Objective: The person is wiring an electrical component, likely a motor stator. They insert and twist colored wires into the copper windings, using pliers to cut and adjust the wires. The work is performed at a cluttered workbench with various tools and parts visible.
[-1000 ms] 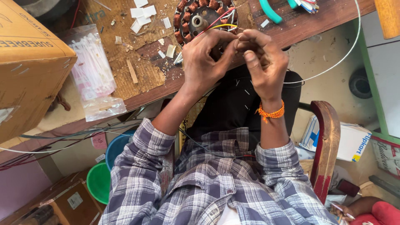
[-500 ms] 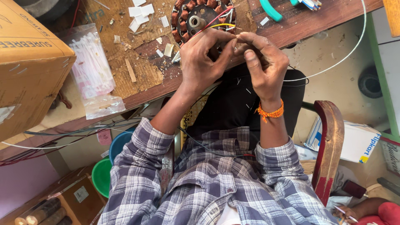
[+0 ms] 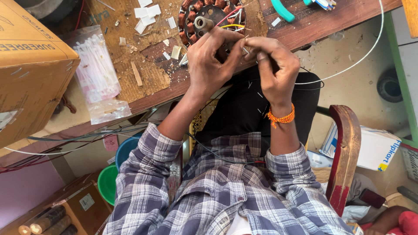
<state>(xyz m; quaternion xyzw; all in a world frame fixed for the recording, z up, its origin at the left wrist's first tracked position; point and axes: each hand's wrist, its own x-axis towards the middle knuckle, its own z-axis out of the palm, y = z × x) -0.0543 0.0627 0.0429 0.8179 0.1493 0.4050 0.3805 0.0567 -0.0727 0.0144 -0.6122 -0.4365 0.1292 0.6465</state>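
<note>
**Wooden worktop, both hands at the stator leads**

Wooden worktop (image 3: 148, 78) runs across the top of view, scuffed and littered with small white paper scraps (image 3: 146, 15). I'm looking straight down over a plaid shirt and black lap.

- Left hand (image 3: 211, 65): resting on the worktop edge, touching the near rim of the round motor stator (image 3: 204, 19) with its copper windings. Thumb and forefinger pinched shut on the thin wires coming off the stator.
- Right hand (image 3: 274, 69): just beside the left, fingertips meeting it. Fingers curled in and pinching the same wire bundle (image 3: 244, 43); orange thread band on the wrist. Exact wire being gripped is too small for me to tell.
- Red, yellow and white leads fan out from the stator just beyond the fingertips.
- White cable (image 3: 361, 56) loops from the right hand out to the right, over the floor.
- Left of the left hand: clear bag of white cable ties (image 3: 98, 74), then a cardboard box (image 3: 30, 65) further out.
- Beyond the right hand: teal-handled pliers (image 3: 283, 9) on the worktop.
- Below the right arm: red wooden chair arm (image 3: 346, 152). Below the left arm: green and blue plastic tubs (image 3: 111, 178) on the floor.
</note>
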